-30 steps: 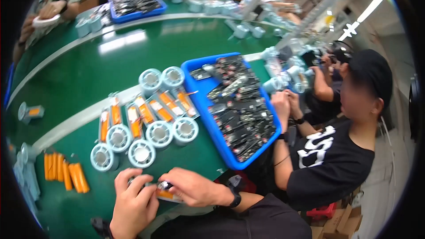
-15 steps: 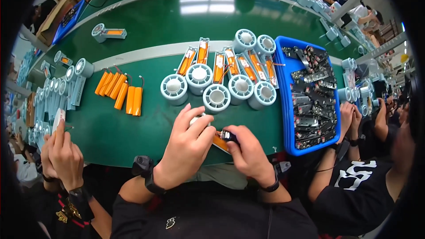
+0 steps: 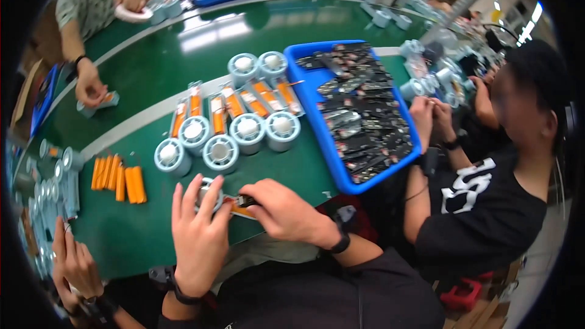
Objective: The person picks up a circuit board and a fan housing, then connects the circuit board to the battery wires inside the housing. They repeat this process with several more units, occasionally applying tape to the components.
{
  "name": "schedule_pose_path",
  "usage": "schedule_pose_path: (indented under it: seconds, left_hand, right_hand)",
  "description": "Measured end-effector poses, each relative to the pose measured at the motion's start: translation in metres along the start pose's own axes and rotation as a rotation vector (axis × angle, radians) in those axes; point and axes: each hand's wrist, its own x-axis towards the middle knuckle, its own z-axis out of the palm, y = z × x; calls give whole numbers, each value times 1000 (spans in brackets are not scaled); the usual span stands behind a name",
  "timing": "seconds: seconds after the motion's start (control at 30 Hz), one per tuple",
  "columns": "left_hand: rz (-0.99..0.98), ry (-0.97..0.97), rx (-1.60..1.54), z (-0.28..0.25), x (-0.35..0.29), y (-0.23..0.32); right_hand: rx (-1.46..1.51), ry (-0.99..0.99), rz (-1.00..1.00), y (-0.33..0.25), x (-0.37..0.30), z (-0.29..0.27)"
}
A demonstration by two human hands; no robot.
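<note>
My left hand (image 3: 202, 231) holds the round head of a light-blue handheld fan housing (image 3: 210, 195), its fingers reaching up around it. An orange battery (image 3: 244, 211) lies in the handle of that housing, on the side toward my right hand. My right hand (image 3: 286, 212) pinches a small black part (image 3: 245, 200), seemingly a circuit board, at the handle; the fingers hide most of it. Just beyond my hands stand several similar fan housings (image 3: 220, 153), with orange batteries (image 3: 217, 116) in their handles.
Loose orange batteries (image 3: 134, 184) lie on the green table (image 3: 164, 237) at left. A blue tray (image 3: 341, 176) of black circuit boards (image 3: 365, 128) stands at right. Co-workers sit on both sides; across the table a person's hand (image 3: 91, 90) touches another fan housing (image 3: 105, 102).
The view has swung to the right, so the table's things sit further left. Both hands remain at the same housing. Across the table, a person's hand now reaches a fan housing.
</note>
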Motion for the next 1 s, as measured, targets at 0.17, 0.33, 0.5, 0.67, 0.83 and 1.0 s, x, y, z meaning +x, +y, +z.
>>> schedule_pose_path:
  seconds: [0.17,0.33,0.5,0.67,0.83,1.0]
  left_hand:
    - [-32,99,-156,9,-2,-3]
    - [-107,123,-180,9,-6,-7]
    - [-104,40,-95,-4,14,-4]
    - [-150,-78,-88,-9,19,2]
    - [-227,-138,-22,-3,30,9]
    - [-221,-130,-1,-1,26,10]
  right_hand:
    - [48,7,-18,0,-4,-1]
    - [55,-59,-120,3,9,9]
    - [33,-76,-29,9,-3,-5]
    - [60,-72,-21,10,3,-5]
    - [53,-55,4,12,2,-1]
    - [103,-83,152,21,-7,-1]
